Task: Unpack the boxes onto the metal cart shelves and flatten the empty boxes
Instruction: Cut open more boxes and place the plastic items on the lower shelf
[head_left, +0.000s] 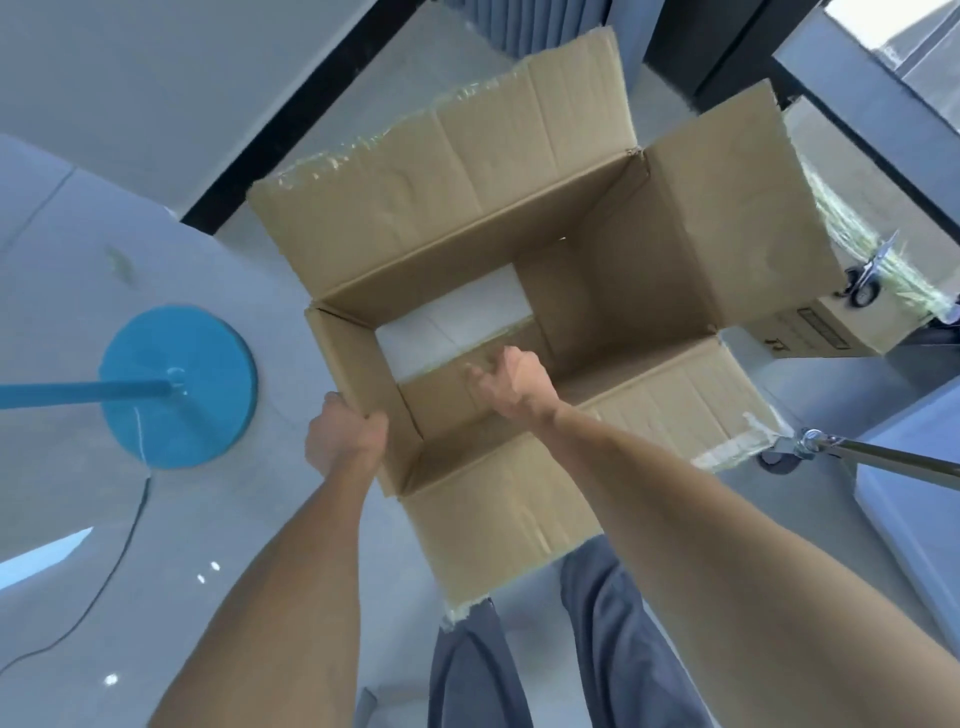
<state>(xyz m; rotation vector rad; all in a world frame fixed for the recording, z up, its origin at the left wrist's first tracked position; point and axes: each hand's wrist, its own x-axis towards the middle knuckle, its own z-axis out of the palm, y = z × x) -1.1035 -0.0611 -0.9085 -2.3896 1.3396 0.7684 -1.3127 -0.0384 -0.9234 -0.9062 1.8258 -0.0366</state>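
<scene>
An empty brown cardboard box (613, 270) is held in front of me with all its top flaps spread open. Its bottom is partly open, and the pale floor shows through the gap (452, 322). My left hand (345, 439) grips the top edge of the box's left wall, thumb inside. My right hand (511, 384) reaches down inside the box, its fingers loosely extended against a bottom flap (452, 400). Torn clear tape clings to the flap edges.
A second cardboard box (826, 332) lies at the right beside a caster wheel (862, 291). A metal cart leg (893, 460) with a caster crosses the lower right. A blue round stand base (176, 387) and a thin cable (119, 545) are on the floor at the left.
</scene>
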